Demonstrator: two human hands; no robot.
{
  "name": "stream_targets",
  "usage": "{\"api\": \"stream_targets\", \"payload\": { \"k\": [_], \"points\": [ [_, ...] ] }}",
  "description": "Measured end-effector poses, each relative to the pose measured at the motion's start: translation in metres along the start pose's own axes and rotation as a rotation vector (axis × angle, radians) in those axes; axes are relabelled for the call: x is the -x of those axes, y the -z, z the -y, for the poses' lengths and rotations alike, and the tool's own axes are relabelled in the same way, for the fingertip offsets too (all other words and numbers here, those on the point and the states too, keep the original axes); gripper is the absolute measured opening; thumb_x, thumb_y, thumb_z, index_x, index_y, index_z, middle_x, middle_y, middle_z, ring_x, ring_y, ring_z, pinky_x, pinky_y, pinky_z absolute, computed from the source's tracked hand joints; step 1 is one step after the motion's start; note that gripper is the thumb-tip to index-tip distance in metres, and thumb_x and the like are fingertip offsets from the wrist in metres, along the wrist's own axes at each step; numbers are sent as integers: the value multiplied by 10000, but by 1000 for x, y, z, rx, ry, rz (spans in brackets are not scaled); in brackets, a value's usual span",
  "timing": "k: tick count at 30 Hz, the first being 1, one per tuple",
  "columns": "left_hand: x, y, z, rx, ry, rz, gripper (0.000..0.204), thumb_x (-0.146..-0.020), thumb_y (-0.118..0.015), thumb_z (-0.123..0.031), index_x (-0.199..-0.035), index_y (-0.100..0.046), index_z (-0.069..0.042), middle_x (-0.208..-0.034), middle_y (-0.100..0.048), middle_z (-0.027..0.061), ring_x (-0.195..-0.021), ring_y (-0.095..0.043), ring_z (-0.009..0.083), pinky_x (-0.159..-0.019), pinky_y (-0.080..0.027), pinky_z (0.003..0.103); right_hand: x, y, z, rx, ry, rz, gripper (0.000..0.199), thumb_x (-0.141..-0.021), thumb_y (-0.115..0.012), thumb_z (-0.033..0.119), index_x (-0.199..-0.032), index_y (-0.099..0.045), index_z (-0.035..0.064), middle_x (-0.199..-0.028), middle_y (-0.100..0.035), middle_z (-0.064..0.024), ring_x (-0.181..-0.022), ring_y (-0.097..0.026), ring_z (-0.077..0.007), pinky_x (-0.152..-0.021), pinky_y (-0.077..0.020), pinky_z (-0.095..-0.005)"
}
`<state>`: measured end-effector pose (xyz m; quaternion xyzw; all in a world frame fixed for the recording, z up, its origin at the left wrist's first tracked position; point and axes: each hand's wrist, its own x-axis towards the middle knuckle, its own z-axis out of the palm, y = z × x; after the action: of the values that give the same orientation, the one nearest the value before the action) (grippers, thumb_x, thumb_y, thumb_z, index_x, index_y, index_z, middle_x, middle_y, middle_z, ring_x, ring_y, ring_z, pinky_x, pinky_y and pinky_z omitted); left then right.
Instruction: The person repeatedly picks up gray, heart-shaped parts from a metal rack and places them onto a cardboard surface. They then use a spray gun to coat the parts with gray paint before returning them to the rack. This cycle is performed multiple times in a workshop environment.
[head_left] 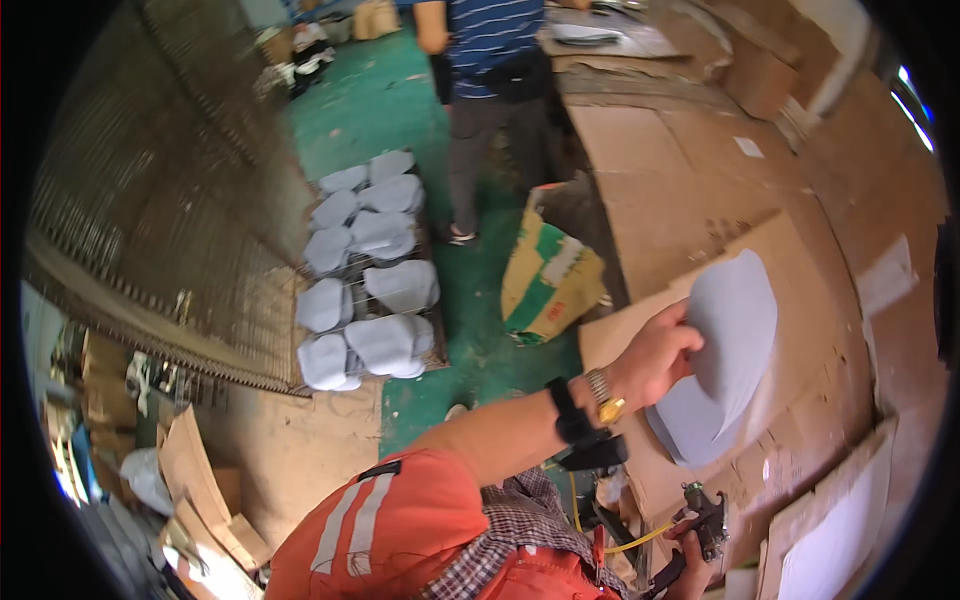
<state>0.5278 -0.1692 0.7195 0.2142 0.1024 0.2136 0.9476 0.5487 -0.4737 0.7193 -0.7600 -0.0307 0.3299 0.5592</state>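
My left hand, with a watch and a black strap on the wrist, pinches the near edge of a grey rounded flat piece. That piece is lifted and tilted over the cardboard-covered table. Below it, partly covered, lies another part of grey sheet; whether it is separate I cannot tell. At the lower right my right hand is wrapped round a spray gun. A yellow hose runs from the gun toward my body.
Left of the table, a low wire rack bears several stacks of grey pieces. A green and yellow sack stands against the table. Another person in a striped blue shirt stands ahead. A large mesh panel leans at left.
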Motion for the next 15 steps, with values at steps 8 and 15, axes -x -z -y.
{"api": "stream_targets", "payload": {
  "k": [8, 15],
  "points": [
    [141, 134, -103, 179, -415, -350, 510, -772, -389, 83, -1265, -461, -27, -1241, -542, 78, -1139, -525, 197, -999, -409, 362, -44, -136, 19, 4, -362, 484, 232, -913, -567, 122, -1132, -576, 45, -778, -570, 22, -567, -449, -91, -496, -373, -222],
    [174, 342, -200, 255, -698, -656, 475, -738, -403, 93, -1180, -506, -47, -1148, -577, 84, -1063, -563, 231, -925, -467, 390, -68, -264, 13, 501, -294, 673, 139, -890, -624, 173, -982, -636, 69, -707, -573, 15, -557, -505, -59, -441, -353, -223]
  ]
}}
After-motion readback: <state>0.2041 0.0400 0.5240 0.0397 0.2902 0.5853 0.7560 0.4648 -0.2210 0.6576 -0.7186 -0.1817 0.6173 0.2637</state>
